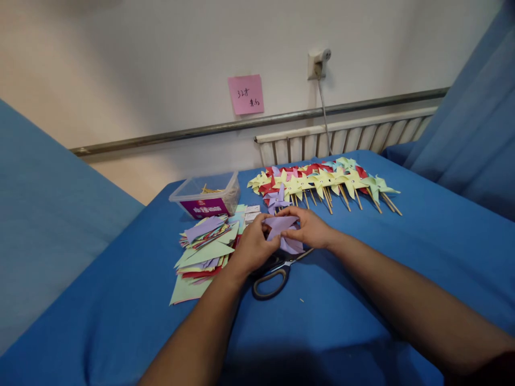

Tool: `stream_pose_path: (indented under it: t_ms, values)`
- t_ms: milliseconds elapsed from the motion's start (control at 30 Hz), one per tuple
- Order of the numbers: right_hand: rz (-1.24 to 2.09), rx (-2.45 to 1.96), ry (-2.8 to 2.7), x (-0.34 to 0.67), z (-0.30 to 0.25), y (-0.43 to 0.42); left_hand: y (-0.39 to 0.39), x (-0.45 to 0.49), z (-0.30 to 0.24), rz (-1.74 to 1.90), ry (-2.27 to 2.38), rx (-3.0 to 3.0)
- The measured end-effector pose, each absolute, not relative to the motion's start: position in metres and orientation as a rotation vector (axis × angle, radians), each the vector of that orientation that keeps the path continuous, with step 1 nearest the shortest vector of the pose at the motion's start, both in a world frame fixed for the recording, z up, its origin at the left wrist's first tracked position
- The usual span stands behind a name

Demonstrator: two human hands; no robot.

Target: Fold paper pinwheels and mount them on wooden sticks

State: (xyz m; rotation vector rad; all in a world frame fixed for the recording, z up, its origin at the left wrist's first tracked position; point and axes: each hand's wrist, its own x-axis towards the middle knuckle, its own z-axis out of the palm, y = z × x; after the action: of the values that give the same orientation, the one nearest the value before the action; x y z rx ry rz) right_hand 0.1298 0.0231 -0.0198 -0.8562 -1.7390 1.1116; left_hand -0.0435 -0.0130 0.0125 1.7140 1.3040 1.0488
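Between my two hands is a purple paper pinwheel [290,244], its blades partly folded in toward the middle. My left hand [258,241] grips its left side between thumb and fingers. From the right, my right hand [308,229] pinches the paper near the centre and upper edge. My fingers hide part of the folds. Just below the paper lies a pair of scissors [270,284] with dark handles, partly covered by my left hand. Left of my hands sit stacks of coloured paper [209,252], some cut into triangles.
A clear plastic box [233,195] with thin wooden sticks [211,190] stands behind the paper stacks. Several finished pinwheels [322,182] on sticks lie at the back right. Small white boxes [252,210] sit behind my left hand. Blue cloth [362,332] covers the table.
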Motion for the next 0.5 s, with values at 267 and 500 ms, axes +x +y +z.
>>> stream_pose_path:
  t_ms: [267,500]
  values:
    - [1.088,-0.993,-1.074,0.121,-0.035,0.037,-0.006,-0.021,0.001,1.302,1.030,0.755]
    - [0.970,-1.011,-1.076,0.114,-0.036,0.031,-0.005,-0.009,-0.006,1.271,0.991,0.705]
